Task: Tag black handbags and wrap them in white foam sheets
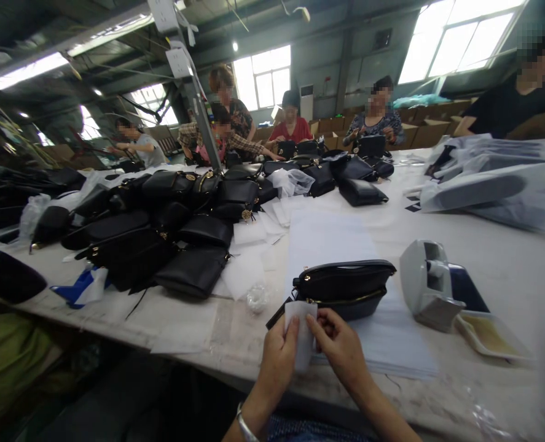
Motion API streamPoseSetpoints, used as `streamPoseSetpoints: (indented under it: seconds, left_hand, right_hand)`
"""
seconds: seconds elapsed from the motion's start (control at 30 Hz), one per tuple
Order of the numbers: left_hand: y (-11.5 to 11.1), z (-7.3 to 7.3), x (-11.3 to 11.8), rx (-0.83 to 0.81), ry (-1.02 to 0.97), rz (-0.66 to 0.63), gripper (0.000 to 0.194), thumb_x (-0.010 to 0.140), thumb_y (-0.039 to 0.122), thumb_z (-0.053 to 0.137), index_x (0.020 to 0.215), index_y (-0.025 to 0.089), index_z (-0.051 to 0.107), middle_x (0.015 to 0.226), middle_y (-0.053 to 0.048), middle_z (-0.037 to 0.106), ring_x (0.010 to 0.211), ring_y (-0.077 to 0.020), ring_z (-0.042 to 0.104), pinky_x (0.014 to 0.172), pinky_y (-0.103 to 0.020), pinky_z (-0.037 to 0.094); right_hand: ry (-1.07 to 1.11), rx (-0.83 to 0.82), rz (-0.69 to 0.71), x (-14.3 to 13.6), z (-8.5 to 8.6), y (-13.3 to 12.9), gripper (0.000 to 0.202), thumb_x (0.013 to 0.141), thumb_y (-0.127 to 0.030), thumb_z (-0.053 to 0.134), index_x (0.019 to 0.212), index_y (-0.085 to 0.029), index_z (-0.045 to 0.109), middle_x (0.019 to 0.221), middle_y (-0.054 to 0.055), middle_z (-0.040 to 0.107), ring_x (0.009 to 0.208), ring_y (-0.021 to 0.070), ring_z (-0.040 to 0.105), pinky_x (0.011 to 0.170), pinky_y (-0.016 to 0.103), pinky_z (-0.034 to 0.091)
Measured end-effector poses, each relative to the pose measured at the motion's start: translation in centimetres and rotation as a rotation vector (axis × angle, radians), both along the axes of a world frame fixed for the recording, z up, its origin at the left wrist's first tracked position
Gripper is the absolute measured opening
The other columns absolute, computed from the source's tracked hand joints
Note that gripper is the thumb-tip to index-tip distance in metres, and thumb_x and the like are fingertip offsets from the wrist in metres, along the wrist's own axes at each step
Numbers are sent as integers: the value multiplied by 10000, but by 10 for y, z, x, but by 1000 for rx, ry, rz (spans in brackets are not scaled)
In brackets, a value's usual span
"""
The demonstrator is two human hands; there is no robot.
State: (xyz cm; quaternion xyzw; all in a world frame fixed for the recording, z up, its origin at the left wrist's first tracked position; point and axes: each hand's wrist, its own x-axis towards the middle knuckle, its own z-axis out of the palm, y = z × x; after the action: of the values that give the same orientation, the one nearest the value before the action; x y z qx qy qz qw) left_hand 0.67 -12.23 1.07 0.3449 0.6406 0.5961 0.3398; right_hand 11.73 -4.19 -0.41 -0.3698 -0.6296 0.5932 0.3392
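Observation:
A small white sheet (pixel 302 341), thin like foam or tissue paper, is pinched between my two hands at the table's front edge. My left hand (pixel 279 347) grips its left side with the thumb on top. On the opposite edge, my right hand (pixel 339 344) closes thumb and fingers on the same sheet. Just behind them stands a black handbag (pixel 346 285) with a gold zipper across its front. A dark tag (pixel 278 313) hangs at the bag's left end, partly covered by the sheet. Beneath the bag lies a stack of white paper (pixel 405 347).
Many black bags (pixel 129 245) crowd the table to the left. A grey tape dispenser (pixel 426 285) and a shallow tray with a yellowish pad (pixel 491 334) sit at right. Plastic-wrapped pieces (pixel 497 181) lie farther back. Several people work around the table; one sleeve (pixel 14 350) shows at left.

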Motion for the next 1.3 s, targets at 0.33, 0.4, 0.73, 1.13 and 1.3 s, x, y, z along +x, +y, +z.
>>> streamPoseSetpoints:
  seconds: [0.33,0.4,0.73,1.13,1.3]
  left_hand:
    - [2,3,-8,-36,164,66,244,894,373,580,999,180,687,927,-67,723,884,-233,648,789,-291,484]
    - [3,1,-4,-58,163,109,228,893,377,578,928,182,692,847,-57,721,820,-228,652,735,-286,489]
    - [7,-12,22,45,482,282,398,872,124,556,1243,231,648,1281,-147,640,1179,-342,604,1036,-474,445]
    - [17,-37,30,-200,1200,255,619,865,-60,379,1466,70,311,1426,-219,492,1326,-256,477,1041,-394,496]
    - [2,-28,23,-42,748,86,695,827,-11,439,1493,129,303,1532,-162,354,1415,-269,337,1146,-460,361]
  right_hand:
    - [16,-26,-110,-13,-10,-5,377,801,-559,654,805,-184,614,589,-46,458,510,117,421,461,232,336]
    - [14,-15,-118,-15,-13,-7,376,799,-559,657,808,-188,598,593,-50,457,509,116,426,458,229,343]
    - [72,-34,-129,-25,-11,-9,375,850,-509,616,687,-223,437,588,-62,402,510,115,442,469,227,363]
    - [-54,177,-123,-20,-4,-8,404,839,-556,595,673,-200,497,575,-48,445,532,120,410,483,225,341]
    - [-50,126,-69,-16,-3,-1,373,866,-538,570,734,-189,575,585,-24,526,532,140,505,499,231,406]
